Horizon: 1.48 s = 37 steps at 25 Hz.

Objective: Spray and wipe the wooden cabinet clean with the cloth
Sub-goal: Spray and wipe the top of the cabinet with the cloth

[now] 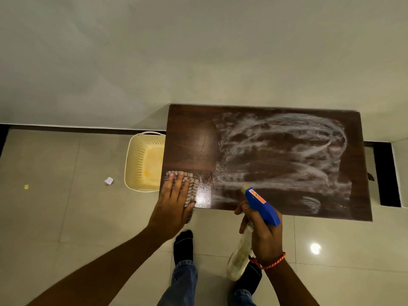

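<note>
**Cloth pinned flat at near-left corner of cabinet top**

Cabinet (189, 129): dark wood top, white smeared streaks across middle and right; left strip dark.
Basket (141, 160): cream, perforated, on the floor just beside the cabinet's left edge.
Spray bottle (262, 204): blue head, nozzle over the near edge. Right hand (265, 235) grips its neck, fingers curled round it.
Cloth (194, 186): checked, overhanging the front edge. Left hand (174, 204) lies on it, fingers (180, 184) straight and spread, cloth showing to their right.
</note>
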### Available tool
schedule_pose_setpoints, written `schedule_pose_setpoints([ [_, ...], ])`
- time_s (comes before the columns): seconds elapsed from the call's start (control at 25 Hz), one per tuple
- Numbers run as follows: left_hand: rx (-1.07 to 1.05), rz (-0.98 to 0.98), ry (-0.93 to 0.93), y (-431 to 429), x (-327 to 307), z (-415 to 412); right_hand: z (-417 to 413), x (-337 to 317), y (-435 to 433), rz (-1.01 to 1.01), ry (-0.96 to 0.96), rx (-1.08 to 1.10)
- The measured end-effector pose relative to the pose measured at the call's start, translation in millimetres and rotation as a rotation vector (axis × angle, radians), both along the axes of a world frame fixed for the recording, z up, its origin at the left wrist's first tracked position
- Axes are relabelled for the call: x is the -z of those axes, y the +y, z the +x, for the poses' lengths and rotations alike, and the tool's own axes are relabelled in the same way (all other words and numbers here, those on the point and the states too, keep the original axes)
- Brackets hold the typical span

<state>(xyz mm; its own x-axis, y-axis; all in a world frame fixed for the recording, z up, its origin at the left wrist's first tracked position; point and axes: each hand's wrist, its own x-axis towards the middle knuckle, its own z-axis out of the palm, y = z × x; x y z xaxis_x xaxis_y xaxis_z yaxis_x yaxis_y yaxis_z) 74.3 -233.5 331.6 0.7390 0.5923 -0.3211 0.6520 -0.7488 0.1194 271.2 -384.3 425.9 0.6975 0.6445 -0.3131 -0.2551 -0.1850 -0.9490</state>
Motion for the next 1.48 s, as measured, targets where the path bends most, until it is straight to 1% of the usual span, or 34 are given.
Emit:
schedule_pose_setpoints([
  [0.12, 0.033, -0.036, -0.032, -29, 7, 45, 2, 4, 6, -0.01, -0.004, 0.012],
  [0.24, 0.019, -0.026, -0.002, -25, 11, 37, 0, 4, 16, -0.002, 0.018, 0.022],
  [0.36, -0.024, -0.032, -0.035, 5, 3, 16, 1, 0, 21, 0.04, 0.052, 0.019],
  [0.44, -0.056, -0.041, -0.053, 22, -2, 22, 7, -1, 23, 0.046, 0.056, 0.013],
  [0.52, -0.199, -0.022, -0.102, 48, 0, 48, 14, 2, 24, 0.044, 0.045, 0.007],
  [0.6, -0.343, -0.037, -0.156, 98, 5, 84, 18, 6, 22, 0.044, 0.041, 0.01],
  [0.72, -0.32, 0.03, -0.128, 168, 9, 132, 20, 10, 12, 0.051, 0.036, 0.003],
  [0.8, -0.331, 0.09, -0.108, 182, 15, 148, 22, 12, 3, 0.036, 0.026, 0.002],
  [0.88, -0.321, 0.115, -0.079, 174, 18, 155, 25, 11, -2, 0.018, 0.038, 0.018],
  [0.92, -0.245, 0.129, -0.061, 167, 18, 158, 26, 10, -3, 0.016, 0.041, 0.024],
  [1.0, -0.026, 0.113, -0.05, 157, 20, 171, 31, 11, -2, 0.008, 0.04, 0.034],
  [1.08, 0.079, 0.097, -0.076, 154, 19, 184, 33, 12, -2, -0.005, 0.029, 0.049],
  [1.2, 0.059, 0.11, -0.054, 144, 11, 183, 34, 10, -2, -0.001, 0.013, 0.062],
  [1.28, 0.055, 0.144, -0.013, 119, 7, 165, 35, 6, -4, 0.001, 0.006, 0.067],
  [1.4, 0.037, 0.107, -0.017, 33, 1, 118, 37, 0, -9, 0.003, -0.001, 0.07],
  [1.48, 0.071, 0.073, -0.019, -22, 2, 79, 35, -4, -13, 0.013, -0.014, 0.074],
])
